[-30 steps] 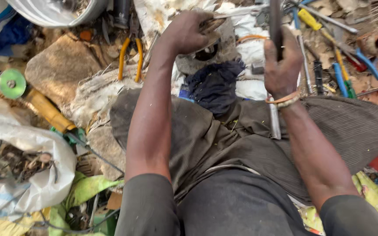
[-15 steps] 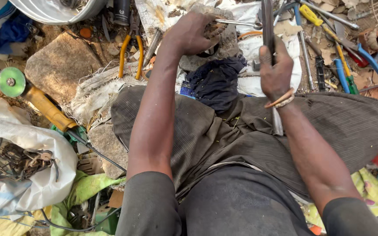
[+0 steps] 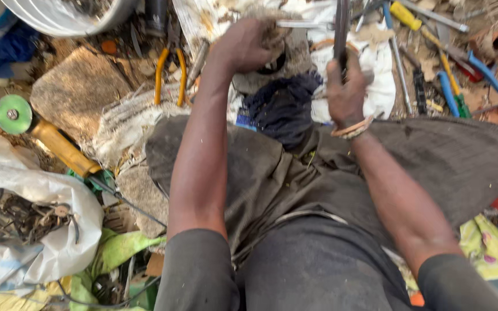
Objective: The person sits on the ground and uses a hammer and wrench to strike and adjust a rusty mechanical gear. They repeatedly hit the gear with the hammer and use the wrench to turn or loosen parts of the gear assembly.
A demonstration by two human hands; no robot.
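The left hand (image 3: 249, 43) is closed around a thin metal rod (image 3: 304, 24) that runs sideways toward the right hand (image 3: 347, 92), which grips an upright metal bar (image 3: 341, 29) just beside it. A dark cloth (image 3: 283, 106) lies between and below the two hands, on the white sheet (image 3: 376, 86) spread over the ground. Left of the left hand lie pliers (image 3: 170, 69), and further left a flat stone (image 3: 76, 86). An angle grinder (image 3: 36, 129) lies at the far left, with a plastic bag (image 3: 47, 230) of scrap below it. Screwdrivers (image 3: 451, 86) lie right of the right hand. A metal basin (image 3: 64, 17) sits at the top left.
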